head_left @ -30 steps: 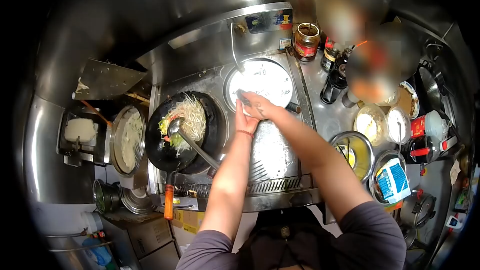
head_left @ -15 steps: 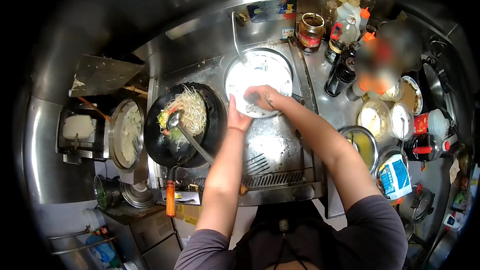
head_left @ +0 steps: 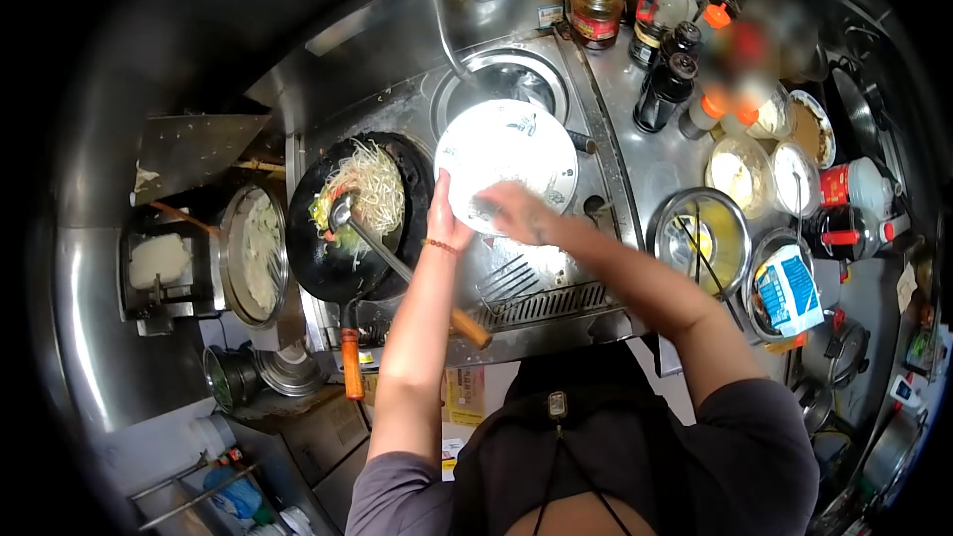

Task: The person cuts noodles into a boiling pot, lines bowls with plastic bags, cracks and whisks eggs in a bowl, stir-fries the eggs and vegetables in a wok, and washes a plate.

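Observation:
A white plate (head_left: 511, 154) with a small printed pattern on its rim is held tilted over the steel stove top, in front of the round basin. My left hand (head_left: 452, 216) grips its lower left edge. Against the plate's lower face, my right hand (head_left: 516, 213) is blurred by motion, its fingers closed round a small dark grey scrubbing pad (head_left: 486, 206) that is mostly hidden. To the left sits a black wok (head_left: 313, 273) with bean sprouts (head_left: 372, 189) and chopped vegetables. A ladle (head_left: 382, 250) rests in it, its wooden handle reaching toward me.
A bent tap (head_left: 447, 40) hangs over the water-filled basin (head_left: 462, 74). On the right counter stand sauce bottles (head_left: 663, 91), a sauce jar (head_left: 597, 15), seasoning bowls (head_left: 740, 174) and a steel bowl (head_left: 733, 238) of yellow liquid with chopsticks. Left of the wok is a pale food pan (head_left: 260, 258).
The plate has come toward me, away from the basin, uncovering the water in it. Both hands moved with it, and my right hand has shifted lower on the plate. The camera view has shifted slightly.

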Tool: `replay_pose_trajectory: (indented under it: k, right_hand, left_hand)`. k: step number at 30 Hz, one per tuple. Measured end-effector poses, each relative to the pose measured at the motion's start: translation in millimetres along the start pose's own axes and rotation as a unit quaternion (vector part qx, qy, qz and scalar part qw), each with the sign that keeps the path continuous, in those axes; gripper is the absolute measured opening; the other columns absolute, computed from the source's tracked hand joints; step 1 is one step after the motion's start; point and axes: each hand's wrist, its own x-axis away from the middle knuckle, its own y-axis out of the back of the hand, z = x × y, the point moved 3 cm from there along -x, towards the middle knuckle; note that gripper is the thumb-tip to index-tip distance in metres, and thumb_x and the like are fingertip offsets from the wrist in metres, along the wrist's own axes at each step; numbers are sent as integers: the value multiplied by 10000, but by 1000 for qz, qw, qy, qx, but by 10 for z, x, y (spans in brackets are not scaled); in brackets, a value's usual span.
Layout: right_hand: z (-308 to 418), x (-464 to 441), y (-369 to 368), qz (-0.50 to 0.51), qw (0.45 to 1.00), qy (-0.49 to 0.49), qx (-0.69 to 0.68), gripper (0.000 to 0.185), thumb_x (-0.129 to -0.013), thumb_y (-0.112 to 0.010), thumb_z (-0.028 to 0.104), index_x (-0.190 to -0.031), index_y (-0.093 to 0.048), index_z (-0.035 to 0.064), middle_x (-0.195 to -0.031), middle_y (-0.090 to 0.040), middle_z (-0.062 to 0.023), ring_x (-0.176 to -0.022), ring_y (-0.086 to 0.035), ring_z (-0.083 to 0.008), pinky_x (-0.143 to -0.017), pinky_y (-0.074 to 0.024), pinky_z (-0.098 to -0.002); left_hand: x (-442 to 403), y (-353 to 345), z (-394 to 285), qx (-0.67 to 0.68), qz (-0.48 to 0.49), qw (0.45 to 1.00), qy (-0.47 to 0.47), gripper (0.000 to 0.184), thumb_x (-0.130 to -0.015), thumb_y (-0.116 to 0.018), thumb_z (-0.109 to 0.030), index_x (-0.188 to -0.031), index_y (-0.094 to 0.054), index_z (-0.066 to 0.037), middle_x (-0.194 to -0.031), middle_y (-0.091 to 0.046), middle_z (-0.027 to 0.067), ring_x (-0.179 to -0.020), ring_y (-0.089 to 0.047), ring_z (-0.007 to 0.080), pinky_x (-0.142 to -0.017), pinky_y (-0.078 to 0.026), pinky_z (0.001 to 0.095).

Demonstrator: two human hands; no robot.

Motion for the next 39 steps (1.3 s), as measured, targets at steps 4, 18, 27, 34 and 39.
replay_pose_trajectory:
  k: [4,18,27,34,39]
  right_hand:
    - [360,401,-118,-128,979,109,118,449,-735,-556,81,-1160,-456,-26,-1128,-505,-165,-1061,-494,-292,-873,-425,-371]
    - [145,994,-342,-112,969,221,17,390,-694,-518,-5,-1079,-533,-69,-1001,-582,-196,-935,-566,-309,-820,-469,-363]
    - [205,924,-331,-146,960,237,41,317,-681,-521,-43,-995,-561,-25,-938,-602,-145,-877,-572,-262,-766,-483,-337]
    - [715,607,-96,-271,960,70,15,410,-674,-544,9,-1082,-553,-31,-1040,-589,-168,-913,-570,-279,-810,-479,-344]
    - [138,864,-37,-142,969,179,98,391,-669,-574,-17,-1060,-571,-20,-972,-620,-157,-852,-595,-290,-759,-498,-357]
  left_hand:
    - [217,42,15,-72,-34,997,8,564,-889,-483,-417,-1276,-403,-14,-1250,-487,146,-1127,-478,290,-965,-381,414]
    - [568,-41,-71,-257,-108,954,111,412,-832,-478,-288,-1117,-504,9,-1068,-578,131,-1008,-551,248,-906,-431,368]
    - [572,76,-145,-227,-74,965,107,370,-782,-479,-218,-1071,-520,10,-1016,-584,123,-932,-550,246,-855,-430,362]
    - [589,-200,182,-182,-117,976,-26,345,-793,-503,-277,-998,-546,-3,-988,-584,119,-953,-544,241,-867,-423,337]
    - [545,-258,-81,-161,-71,984,6,492,-768,-517,-308,-1136,-484,17,-1086,-567,135,-1006,-532,265,-887,-425,385]
